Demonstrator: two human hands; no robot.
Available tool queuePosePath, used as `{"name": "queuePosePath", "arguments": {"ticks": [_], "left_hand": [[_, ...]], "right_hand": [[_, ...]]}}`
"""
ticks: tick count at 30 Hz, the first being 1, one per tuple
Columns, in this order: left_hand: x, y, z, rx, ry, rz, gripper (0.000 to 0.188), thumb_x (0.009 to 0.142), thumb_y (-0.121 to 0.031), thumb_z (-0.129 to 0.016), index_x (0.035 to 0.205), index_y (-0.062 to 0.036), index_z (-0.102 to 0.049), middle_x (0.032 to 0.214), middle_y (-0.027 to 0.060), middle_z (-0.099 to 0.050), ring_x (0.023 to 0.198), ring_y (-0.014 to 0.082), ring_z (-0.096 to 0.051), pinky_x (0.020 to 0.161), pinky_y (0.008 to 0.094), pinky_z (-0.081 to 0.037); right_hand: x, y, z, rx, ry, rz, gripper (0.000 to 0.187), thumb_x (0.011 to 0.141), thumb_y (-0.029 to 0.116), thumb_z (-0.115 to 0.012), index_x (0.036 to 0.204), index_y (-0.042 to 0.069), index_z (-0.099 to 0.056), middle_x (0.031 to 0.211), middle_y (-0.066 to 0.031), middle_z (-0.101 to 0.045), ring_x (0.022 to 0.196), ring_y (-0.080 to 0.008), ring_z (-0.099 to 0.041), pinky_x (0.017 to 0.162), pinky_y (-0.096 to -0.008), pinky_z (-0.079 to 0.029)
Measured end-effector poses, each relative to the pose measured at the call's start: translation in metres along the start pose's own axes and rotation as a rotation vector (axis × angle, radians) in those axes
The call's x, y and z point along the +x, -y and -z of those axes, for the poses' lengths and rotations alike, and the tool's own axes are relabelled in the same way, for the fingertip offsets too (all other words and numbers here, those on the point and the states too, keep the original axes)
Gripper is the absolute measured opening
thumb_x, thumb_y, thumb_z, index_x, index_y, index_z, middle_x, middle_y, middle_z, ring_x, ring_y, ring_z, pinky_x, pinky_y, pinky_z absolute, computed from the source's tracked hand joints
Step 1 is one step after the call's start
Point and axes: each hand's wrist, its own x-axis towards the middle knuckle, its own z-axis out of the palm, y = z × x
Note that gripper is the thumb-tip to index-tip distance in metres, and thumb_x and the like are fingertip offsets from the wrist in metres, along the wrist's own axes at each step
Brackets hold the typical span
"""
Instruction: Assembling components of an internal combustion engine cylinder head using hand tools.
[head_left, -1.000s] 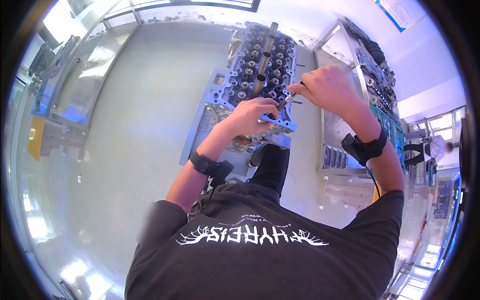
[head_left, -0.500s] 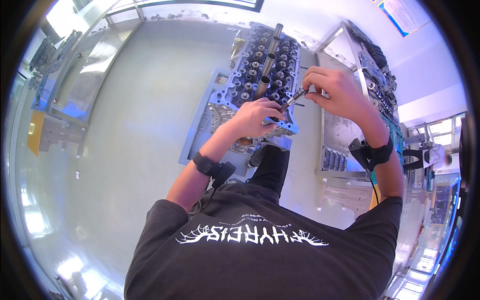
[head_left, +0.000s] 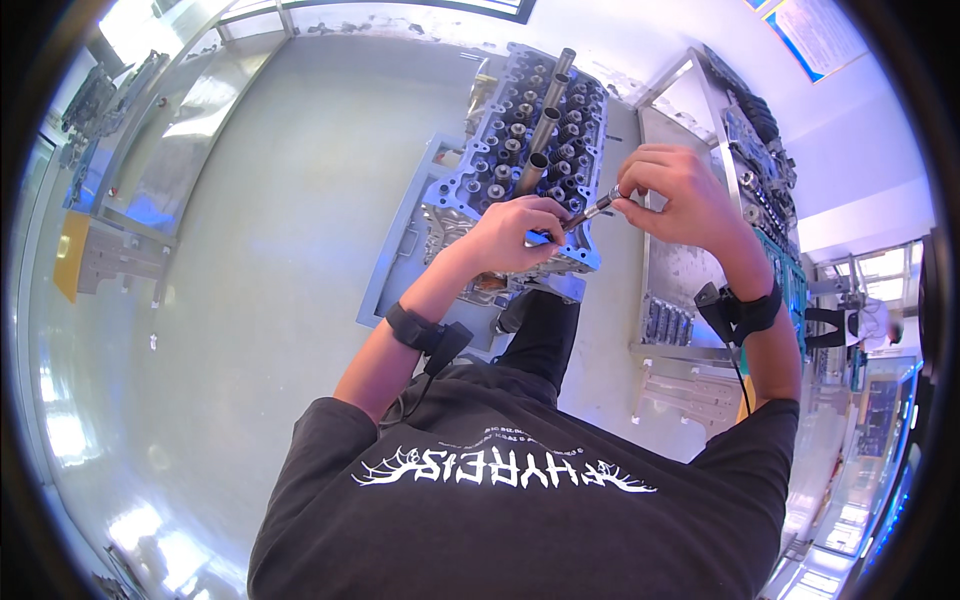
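A slim metal tool [head_left: 598,208] slants between my two hands, over the near right corner of an engine cylinder head [head_left: 462,190]. My left hand [head_left: 520,235] is closed on its lower end, where a bit of blue shows at the fingers. At the other end, which looks like a socket, my right hand [head_left: 675,195] pinches with thumb and fingertips. Its exact kind is hard to make out. Several upright metal tubes [head_left: 532,172] stand in a row along the middle of the cylinder head, among valve springs [head_left: 500,190].
A grey stand or tray [head_left: 385,285] lies under the cylinder head. To the right, a metal rack [head_left: 685,245] carries engine parts. Another metal table [head_left: 215,110] stands at the far left. A person [head_left: 868,322] is in the background at right.
My right hand has moved slightly right and down, with the tool's upper end between its fingers. My left hand stays almost in place, and more blue shows at its fingers.
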Motion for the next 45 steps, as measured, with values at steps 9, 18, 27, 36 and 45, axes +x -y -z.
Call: {"name": "queuePosePath", "arguments": {"ticks": [9, 18, 27, 36, 45], "left_hand": [[0.004, 0.007, -0.002, -0.225, 0.002, 0.224, 0.015, 0.083, -0.004, -0.066, 0.097, -0.0021, -0.061, 0.105, 0.0072, -0.067, 0.085, 0.0149, -0.064, 0.073, 0.0296, -0.052], [0.005, 0.002, -0.003, -0.216, 0.016, 0.328, 0.012, 0.088, -0.006, -0.062, 0.098, 0.0005, -0.06, 0.098, 0.0058, -0.067, 0.076, 0.0125, -0.062, 0.07, 0.0286, -0.051], [0.005, 0.005, -0.003, -0.204, 0.001, 0.272, 0.016, 0.085, -0.004, -0.064, 0.101, -0.0017, -0.062, 0.093, 0.006, -0.067, 0.08, 0.0145, -0.064, 0.072, 0.0299, -0.052], [0.006, 0.001, -0.002, -0.157, 0.008, 0.29, 0.019, 0.082, -0.005, -0.067, 0.101, -0.0027, -0.063, 0.091, 0.0065, -0.067, 0.08, 0.0159, -0.064, 0.071, 0.0307, -0.052], [0.007, 0.001, -0.003, -0.174, 0.006, 0.304, 0.021, 0.083, 0.0, -0.059, 0.104, -0.0024, -0.063, 0.093, 0.0086, -0.068, 0.084, 0.017, -0.066, 0.073, 0.0315, -0.053]], "right_hand": [[-0.009, 0.002, -0.013, 0.1, -0.14, -0.235, 0.016, 0.082, 0.012, -0.072, 0.085, 0.003, -0.059, 0.061, -0.0043, -0.057, 0.056, -0.0151, -0.058, 0.053, -0.0275, -0.045], [-0.027, -0.011, -0.008, 1.13, -0.33, -0.604, 0.019, 0.092, 0.014, -0.053, 0.099, -0.001, -0.062, 0.066, -0.0052, -0.06, 0.06, -0.0112, -0.057, 0.054, -0.0227, -0.041], [-0.035, -0.017, -0.018, 1.059, -0.293, -0.663, 0.016, 0.09, 0.016, -0.061, 0.094, 0.001, -0.062, 0.064, -0.002, -0.058, 0.059, -0.008, -0.055, 0.053, -0.021, -0.04], [-0.008, 0.02, 0.001, 0.057, -0.073, -0.256, 0.016, 0.077, 0.012, -0.072, 0.089, 0.004, -0.065, 0.078, -0.0078, -0.063, 0.068, -0.0232, -0.061, 0.062, -0.034, -0.048], [-0.006, 0.013, -0.005, -0.167, 0.074, -0.278, 0.022, 0.079, 0.023, -0.069, 0.082, 0.002, -0.063, 0.08, -0.011, -0.064, 0.077, -0.0307, -0.063, 0.067, -0.0403, -0.049]]}}
